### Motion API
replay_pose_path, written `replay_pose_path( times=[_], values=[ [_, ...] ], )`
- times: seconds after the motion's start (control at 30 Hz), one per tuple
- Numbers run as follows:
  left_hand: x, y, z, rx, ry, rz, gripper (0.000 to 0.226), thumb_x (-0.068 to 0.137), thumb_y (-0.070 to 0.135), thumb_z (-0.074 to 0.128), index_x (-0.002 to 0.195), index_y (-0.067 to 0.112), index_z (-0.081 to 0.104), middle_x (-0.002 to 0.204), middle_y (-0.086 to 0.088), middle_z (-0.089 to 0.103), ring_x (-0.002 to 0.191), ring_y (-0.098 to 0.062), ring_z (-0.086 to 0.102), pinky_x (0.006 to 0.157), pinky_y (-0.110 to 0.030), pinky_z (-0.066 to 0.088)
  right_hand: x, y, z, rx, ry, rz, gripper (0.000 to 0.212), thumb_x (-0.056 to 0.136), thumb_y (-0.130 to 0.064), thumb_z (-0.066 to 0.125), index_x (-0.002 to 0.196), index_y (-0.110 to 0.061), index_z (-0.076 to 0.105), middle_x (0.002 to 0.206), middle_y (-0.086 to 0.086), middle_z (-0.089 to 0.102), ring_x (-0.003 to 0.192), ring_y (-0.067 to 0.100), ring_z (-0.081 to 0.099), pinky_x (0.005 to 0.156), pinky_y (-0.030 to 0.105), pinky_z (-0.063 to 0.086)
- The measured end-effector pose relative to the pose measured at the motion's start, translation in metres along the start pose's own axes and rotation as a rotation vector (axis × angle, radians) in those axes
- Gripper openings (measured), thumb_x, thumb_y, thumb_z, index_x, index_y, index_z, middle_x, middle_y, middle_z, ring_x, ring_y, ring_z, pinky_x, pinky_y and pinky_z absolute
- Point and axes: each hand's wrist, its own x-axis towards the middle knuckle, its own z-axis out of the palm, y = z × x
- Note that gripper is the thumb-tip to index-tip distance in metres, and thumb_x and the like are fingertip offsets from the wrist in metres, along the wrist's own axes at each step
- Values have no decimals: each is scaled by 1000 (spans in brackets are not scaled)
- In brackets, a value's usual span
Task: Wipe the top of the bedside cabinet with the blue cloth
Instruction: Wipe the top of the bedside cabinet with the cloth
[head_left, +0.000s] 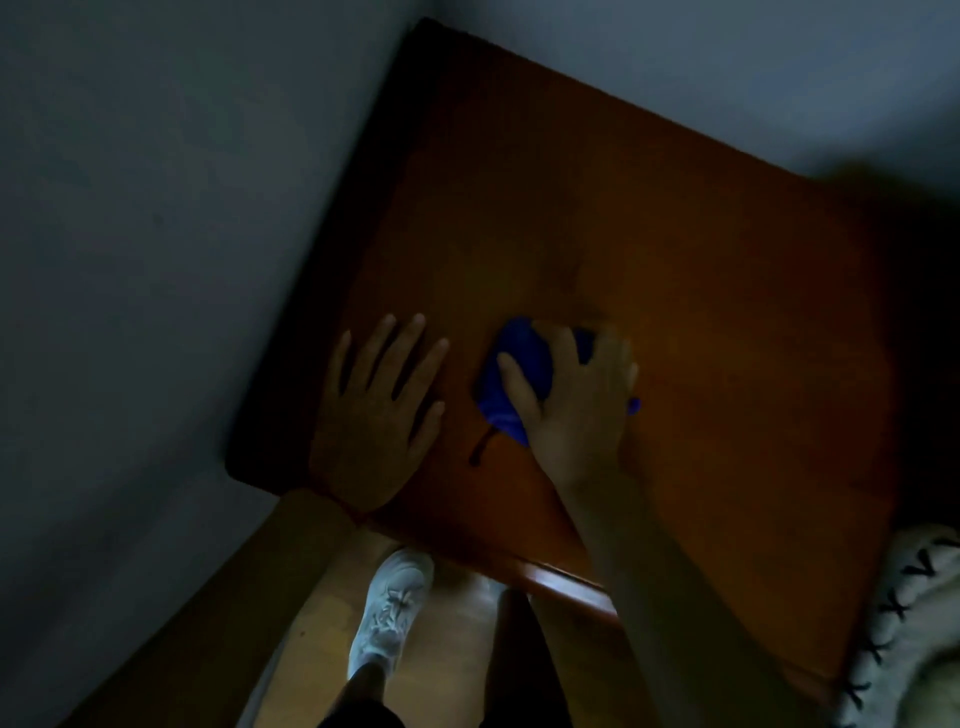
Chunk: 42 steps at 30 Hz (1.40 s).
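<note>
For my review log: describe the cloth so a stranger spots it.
Find the reddish-brown cabinet top in the corner. Near its front edge the right hand presses a cloth, the only bright blue thing; the left hand beside it lies on bare wood.

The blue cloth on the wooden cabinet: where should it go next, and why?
Probably the right hand should push the crumpled blue cloth towards the far edge: it sits near the front of the reddish wooden cabinet top, most of which lies beyond it.
</note>
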Motion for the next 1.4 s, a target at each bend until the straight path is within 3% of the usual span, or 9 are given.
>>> replay_pose_path(
  times=[0.23,0.43,0.53,0.7,0.77,0.97,1.17,1.27,1.4],
  values=[
    [56,29,2,-19,37,-112,49,92,32,40,133,6,47,139,-21,44,129,-37,38,104,-58,23,139,11,5,45,76,61,46,87,-48,51,116,-12,53,111,20,50,101,33,44,79,33,21],
    [86,27,9,11,-26,-156,51,93,34,36,135,7,44,142,-21,41,131,-36,34,105,-57,22,89,20,-5,24,-11,-3,39,83,-44,59,107,-13,57,101,21,53,92,35,49,77,35,27],
    [86,26,11,-1,-24,-161,51,93,34,36,137,8,42,143,-20,39,133,-33,29,106,-56,20,119,23,-6,3,-29,-57,38,83,-42,60,103,-10,59,96,24,54,88,37,50,75,38,31],
    [86,27,10,-34,-23,-174,51,92,35,37,136,9,44,143,-19,40,133,-30,26,107,-56,18,202,15,3,109,-47,27,54,88,-46,51,126,-8,46,129,31,41,119,41,35,96,41,21],
    [87,27,9,-28,-26,-184,51,92,35,37,135,9,44,142,-19,41,133,-30,27,107,-56,18,202,12,5,141,-42,63,54,88,-47,51,128,-11,45,136,30,35,123,40,31,98,42,19],
    [87,27,10,-1,-28,-189,50,92,35,37,135,11,45,143,-17,41,133,-29,27,109,-51,15,162,7,3,118,-72,32,44,86,-46,55,115,-13,53,118,24,47,106,35,41,82,33,20],
    [87,27,11,-24,-1,-177,49,91,34,39,134,11,47,141,-17,43,132,-29,29,108,-51,14,217,-23,24,133,-100,-44,59,88,-51,47,133,-13,40,133,25,38,123,36,31,96,38,19],
    [87,25,11,-35,0,-179,49,92,34,38,135,11,46,142,-17,43,132,-29,28,109,-50,14,216,-12,22,128,-107,-84,57,88,-53,46,131,-15,42,131,25,40,121,36,34,98,42,22],
    [87,26,10,-37,-12,-178,49,92,34,37,136,13,45,143,-15,41,133,-29,30,109,-51,16,211,8,12,95,-45,11,60,86,-52,50,130,-11,42,135,28,36,123,39,32,100,44,20]
  ],
)
